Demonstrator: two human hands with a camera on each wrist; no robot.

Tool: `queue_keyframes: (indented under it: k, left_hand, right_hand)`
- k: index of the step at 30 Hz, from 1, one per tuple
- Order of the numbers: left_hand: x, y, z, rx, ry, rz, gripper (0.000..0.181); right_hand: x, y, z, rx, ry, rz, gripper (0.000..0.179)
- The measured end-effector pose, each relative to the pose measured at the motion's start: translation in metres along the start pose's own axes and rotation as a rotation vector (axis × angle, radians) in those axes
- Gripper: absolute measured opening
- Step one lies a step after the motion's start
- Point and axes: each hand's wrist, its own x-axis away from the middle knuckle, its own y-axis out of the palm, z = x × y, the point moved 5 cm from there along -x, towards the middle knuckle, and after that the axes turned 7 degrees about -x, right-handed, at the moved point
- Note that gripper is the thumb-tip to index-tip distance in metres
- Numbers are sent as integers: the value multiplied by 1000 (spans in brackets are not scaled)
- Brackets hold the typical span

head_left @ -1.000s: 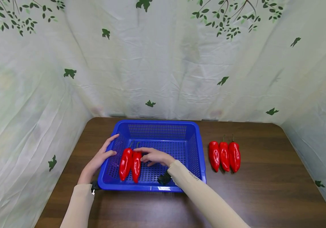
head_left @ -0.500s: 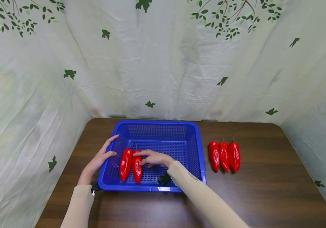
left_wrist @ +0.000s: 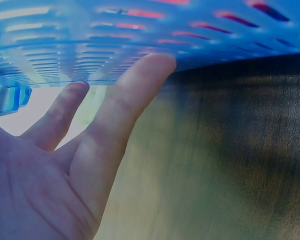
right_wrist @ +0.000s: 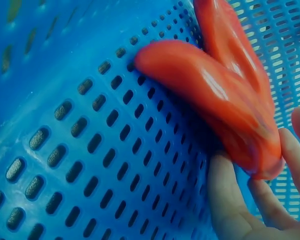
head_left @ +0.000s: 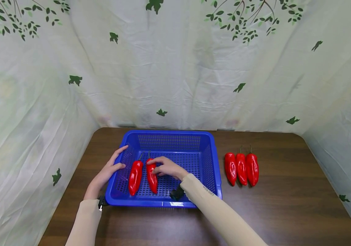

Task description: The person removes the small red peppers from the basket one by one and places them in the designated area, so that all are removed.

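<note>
In the head view, a blue plastic basket [head_left: 169,132] holds two glossy red peppers with green stems. My right hand [head_left: 170,168] reaches inside and grips the right-hand red pepper [head_left: 152,181] near its stem end. The right wrist view shows thumb and fingers about that end of the held pepper [right_wrist: 205,90], whose tip points away. Just left of it, the other pepper [head_left: 135,178] lies on the basket floor. My left hand [head_left: 104,173] rests against the basket's left side with fingers extended; its fingertips touch the slotted outer wall [left_wrist: 65,60] in the left wrist view.
Three more red peppers [head_left: 241,169] lie side by side on the brown wooden table [head_left: 286,198], right of the basket. A black wrist camera [head_left: 177,193] sits under my right wrist. A pale leaf-print cloth [head_left: 187,75] hangs behind and at both sides.
The right-hand pepper in the basket has shifted rightward with my right hand, widening the gap from the other pepper. My left hand and the basket stay in place.
</note>
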Motion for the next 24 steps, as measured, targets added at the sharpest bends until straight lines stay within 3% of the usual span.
queue_keyframes:
  k: [9,24]
  left_hand:
    - [1,0,0,0,-4,4,66]
    - [0,0,0,-7,-7,5,67]
  right_hand:
    - [1,-4,-3,-47,11,36,36]
    - [4,-9,-9,-136,-21,66,39]
